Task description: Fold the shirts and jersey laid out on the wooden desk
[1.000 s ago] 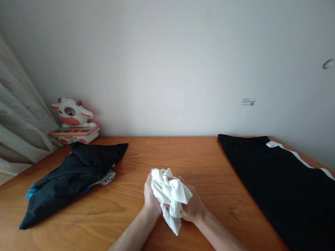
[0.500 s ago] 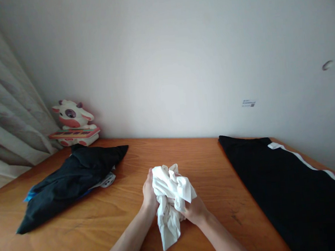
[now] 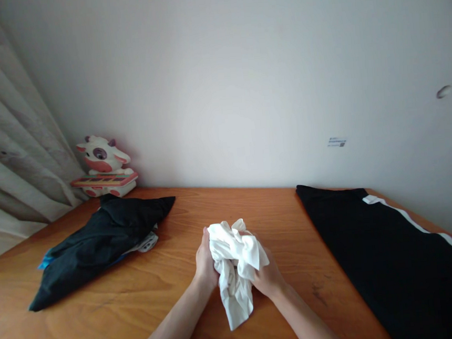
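Between my two hands is a crumpled white cloth [image 3: 237,253], bunched up, with one loose end hanging toward me. My left hand [image 3: 206,261] presses against its left side, thumb upward. From the right, my right hand [image 3: 269,276] grips the bundle; the cloth's folds hide most of its fingers. Whether the cloth is a garment cannot be made out. Both hands are over the middle of the wooden table.
A dark heap of clothing [image 3: 101,243] with blue and white bits lies on the wooden table [image 3: 143,314] at left. Behind it stands a cow toy with a keyboard [image 3: 105,167], near a curtain [image 3: 9,135]. Black fabric with a white stripe [image 3: 368,252] lies flat at right.
The hands and white cloth sit slightly farther right in view, and the whole scene has shifted a little the same way. The hold on the cloth looks the same.
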`<state>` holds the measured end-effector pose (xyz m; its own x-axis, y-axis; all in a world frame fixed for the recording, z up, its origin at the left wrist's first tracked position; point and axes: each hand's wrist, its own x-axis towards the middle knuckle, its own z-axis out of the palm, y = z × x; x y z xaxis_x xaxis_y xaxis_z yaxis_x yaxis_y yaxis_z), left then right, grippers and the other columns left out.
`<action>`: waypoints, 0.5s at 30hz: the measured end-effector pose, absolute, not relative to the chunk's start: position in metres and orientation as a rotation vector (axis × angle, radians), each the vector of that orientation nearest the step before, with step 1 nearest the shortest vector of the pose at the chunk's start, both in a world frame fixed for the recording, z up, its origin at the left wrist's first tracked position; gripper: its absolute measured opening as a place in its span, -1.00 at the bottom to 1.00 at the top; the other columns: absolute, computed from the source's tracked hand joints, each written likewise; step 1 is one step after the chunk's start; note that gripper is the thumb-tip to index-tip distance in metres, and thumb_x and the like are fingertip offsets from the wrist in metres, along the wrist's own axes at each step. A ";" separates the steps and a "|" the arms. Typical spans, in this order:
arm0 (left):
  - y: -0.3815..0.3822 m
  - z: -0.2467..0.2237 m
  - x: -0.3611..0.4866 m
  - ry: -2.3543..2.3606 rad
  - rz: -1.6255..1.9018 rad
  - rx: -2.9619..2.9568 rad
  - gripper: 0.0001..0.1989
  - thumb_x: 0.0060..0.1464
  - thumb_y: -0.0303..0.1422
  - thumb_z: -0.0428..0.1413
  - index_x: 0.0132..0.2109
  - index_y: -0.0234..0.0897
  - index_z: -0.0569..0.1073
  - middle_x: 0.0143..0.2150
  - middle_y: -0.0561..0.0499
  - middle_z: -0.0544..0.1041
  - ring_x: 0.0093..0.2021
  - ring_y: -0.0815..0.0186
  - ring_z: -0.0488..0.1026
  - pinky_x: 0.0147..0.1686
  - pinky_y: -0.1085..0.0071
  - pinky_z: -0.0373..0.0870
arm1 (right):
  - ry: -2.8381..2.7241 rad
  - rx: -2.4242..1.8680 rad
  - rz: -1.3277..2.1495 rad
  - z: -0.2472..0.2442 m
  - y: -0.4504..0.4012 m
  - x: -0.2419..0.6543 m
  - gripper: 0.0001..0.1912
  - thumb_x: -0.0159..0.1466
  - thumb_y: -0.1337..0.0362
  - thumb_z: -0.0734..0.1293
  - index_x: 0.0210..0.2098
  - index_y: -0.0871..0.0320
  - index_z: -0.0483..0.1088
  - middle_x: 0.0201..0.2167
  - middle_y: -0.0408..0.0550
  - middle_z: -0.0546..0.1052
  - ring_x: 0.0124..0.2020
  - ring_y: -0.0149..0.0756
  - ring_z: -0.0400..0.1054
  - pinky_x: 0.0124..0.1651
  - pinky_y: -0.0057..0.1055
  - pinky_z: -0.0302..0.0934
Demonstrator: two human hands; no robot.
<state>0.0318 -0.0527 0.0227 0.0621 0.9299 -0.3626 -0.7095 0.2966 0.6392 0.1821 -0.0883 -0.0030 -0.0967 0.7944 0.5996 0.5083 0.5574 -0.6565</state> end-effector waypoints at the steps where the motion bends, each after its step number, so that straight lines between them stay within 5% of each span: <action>1: -0.053 0.024 0.033 0.803 1.249 0.308 -0.59 0.05 -0.02 0.26 -0.27 -0.33 0.58 -0.34 -0.13 0.66 -0.35 0.11 0.62 -0.23 0.24 0.56 | -1.759 -1.117 0.314 -0.005 -0.087 0.184 -0.65 0.23 0.17 0.34 0.02 -0.03 0.44 -0.13 0.00 0.59 -0.15 -0.08 0.52 -0.06 -0.19 0.45; 4: -0.055 0.027 0.038 0.752 1.192 0.287 -0.62 0.10 -0.05 0.24 -0.22 -0.32 0.60 -0.28 -0.13 0.67 -0.28 0.10 0.64 -0.18 0.26 0.56 | -1.693 -1.194 0.231 -0.008 -0.083 0.186 -0.75 0.26 0.08 0.33 -0.11 -0.03 0.51 -0.24 -0.02 0.64 -0.15 -0.04 0.53 -0.02 -0.14 0.44; 11: -0.057 0.017 0.040 0.858 1.246 0.474 -0.63 0.11 -0.05 0.24 -0.18 -0.30 0.60 -0.26 -0.14 0.67 -0.16 0.06 0.62 -0.05 0.24 0.50 | -1.476 -1.212 0.314 -0.014 -0.078 0.186 -0.58 0.43 0.04 0.15 0.10 0.10 0.45 -0.04 0.09 0.60 0.10 -0.07 0.44 0.26 -0.04 0.23; 15: -0.059 0.020 0.035 0.921 1.394 0.725 -0.66 0.06 -0.17 0.31 -0.09 -0.30 0.58 -0.05 -0.14 0.64 0.08 0.08 0.52 0.13 0.34 0.36 | -1.369 -1.231 0.344 -0.025 -0.070 0.188 -0.50 0.44 0.00 0.10 0.19 0.13 0.37 0.06 0.13 0.55 0.22 -0.07 0.34 0.34 0.01 0.12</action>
<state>0.0351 -0.0594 0.0205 -0.0505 0.9926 -0.1100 -0.4904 0.0713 0.8686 0.1877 -0.0705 -0.0250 0.2625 0.7988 0.5413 0.4481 0.3959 -0.8016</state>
